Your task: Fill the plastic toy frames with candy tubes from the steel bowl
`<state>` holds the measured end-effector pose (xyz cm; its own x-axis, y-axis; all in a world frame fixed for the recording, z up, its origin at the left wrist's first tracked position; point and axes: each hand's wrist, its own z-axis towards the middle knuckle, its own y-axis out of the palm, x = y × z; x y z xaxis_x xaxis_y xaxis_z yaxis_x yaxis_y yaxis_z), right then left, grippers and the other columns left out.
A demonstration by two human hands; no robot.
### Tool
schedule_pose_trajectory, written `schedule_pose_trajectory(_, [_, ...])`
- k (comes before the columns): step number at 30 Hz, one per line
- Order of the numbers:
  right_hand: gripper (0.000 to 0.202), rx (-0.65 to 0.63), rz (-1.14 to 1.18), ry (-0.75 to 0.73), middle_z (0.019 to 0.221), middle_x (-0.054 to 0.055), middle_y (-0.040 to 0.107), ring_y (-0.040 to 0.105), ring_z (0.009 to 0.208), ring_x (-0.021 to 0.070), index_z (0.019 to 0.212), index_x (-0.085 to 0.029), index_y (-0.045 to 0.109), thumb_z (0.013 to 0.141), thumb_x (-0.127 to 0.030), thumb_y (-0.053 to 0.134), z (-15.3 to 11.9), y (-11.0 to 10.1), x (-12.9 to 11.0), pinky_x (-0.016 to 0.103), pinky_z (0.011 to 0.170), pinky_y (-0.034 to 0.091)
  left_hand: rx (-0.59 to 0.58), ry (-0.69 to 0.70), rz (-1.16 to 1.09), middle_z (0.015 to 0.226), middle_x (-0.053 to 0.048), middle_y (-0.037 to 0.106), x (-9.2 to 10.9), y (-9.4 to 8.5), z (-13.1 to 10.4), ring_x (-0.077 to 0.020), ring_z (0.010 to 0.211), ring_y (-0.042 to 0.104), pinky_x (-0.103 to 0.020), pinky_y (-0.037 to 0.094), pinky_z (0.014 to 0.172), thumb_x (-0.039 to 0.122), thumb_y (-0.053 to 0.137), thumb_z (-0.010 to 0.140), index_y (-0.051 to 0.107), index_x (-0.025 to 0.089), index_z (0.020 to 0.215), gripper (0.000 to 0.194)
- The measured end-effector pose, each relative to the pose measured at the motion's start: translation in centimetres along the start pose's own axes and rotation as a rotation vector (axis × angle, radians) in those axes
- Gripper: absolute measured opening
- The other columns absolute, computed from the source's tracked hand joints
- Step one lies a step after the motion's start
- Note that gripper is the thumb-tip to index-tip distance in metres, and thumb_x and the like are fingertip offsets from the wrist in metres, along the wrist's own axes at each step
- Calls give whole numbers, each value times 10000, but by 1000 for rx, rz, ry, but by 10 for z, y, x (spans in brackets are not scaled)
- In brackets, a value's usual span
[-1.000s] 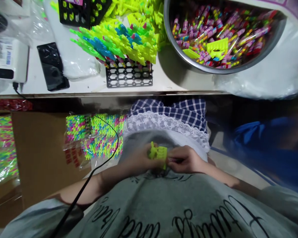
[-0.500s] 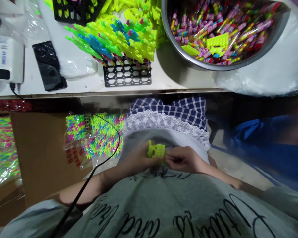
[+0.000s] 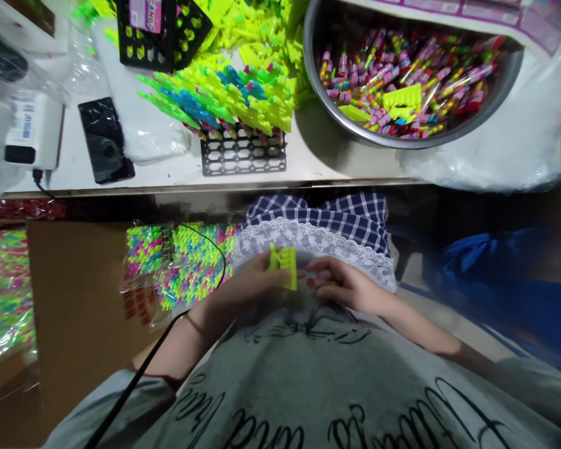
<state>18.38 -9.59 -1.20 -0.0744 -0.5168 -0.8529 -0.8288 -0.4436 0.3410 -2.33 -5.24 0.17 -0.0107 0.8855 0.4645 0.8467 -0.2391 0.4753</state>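
**Head view: yellow-green toy part held over the lap, a small piece being brought to it.**

The left hand [image 3: 250,284] gripped a yellow-green plastic toy part [image 3: 283,264] between thumb and fingers, upright above the lap, just in front of the lace hem [image 3: 308,240]. The right hand [image 3: 343,287] sat just beside it, fingers curled narrow and pinched on something small and reddish; what it was could not be told. Judged step: fitting a piece into the part. The next move would call for lining the piece up with the part's opening and pressing it in. On the table [image 3: 308,159] stood a black rack [image 3: 243,153] of finished toys and a steel bowl [image 3: 355,128] of coloured sticks.
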Motion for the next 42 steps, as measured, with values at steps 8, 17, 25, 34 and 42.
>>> schedule_pose_trajectory(8, [236, 315, 363, 13, 600, -57, 525, 497, 481, 71, 846, -204, 511, 684, -257, 675, 19, 4, -24, 195, 443, 403, 149, 187, 159, 750, 0, 601, 18, 3, -7, -93, 611, 555, -208, 434, 554, 320, 660, 691, 521, 167, 958, 338])
schedule_pose_trajectory(17, [136, 695, 287, -268, 627, -45, 503, 478, 518, 72, 773, -218, 495, 782, -317, 587, 43, 6, -31, 203, 490, 440, 403, 354, 348, 791, -16, 660, 29, 28, -7, -145, 729, 609, -255, 469, 664, 327, 550, 780, 441, 183, 1100, 367])
schedule_pose_trajectory(25, [172, 810, 163, -353, 646, -39, 485, 494, 539, 90, 831, -225, 473, 778, -336, 593, 48, 14, -32, 224, 492, 419, 404, 383, 323, 835, -2, 641, 26, 33, -6, -139, 719, 598, -266, 475, 650, 333, 562, 777, 433, 217, 1086, 354])
schedule_pose_trajectory(34, [196, 829, -98, -492, 795, -2, 515, 525, 625, 114, 912, -256, 446, 788, -305, 589, 39, 20, -35, 247, 533, 445, 155, 835, 191, 838, 5, 542, 21, 29, 8, -112, 813, 536, -272, 453, 760, 155, 569, 779, 539, 215, 805, 71])
schedule_pose_trajectory(42, [181, 830, -56, -498, 753, -3, 493, 515, 623, 128, 895, -260, 430, 803, -347, 559, 38, 21, -33, 262, 513, 425, 153, 853, 171, 885, 2, 531, 20, 30, 6, -119, 840, 536, -289, 479, 777, 200, 611, 756, 490, 220, 795, 128])
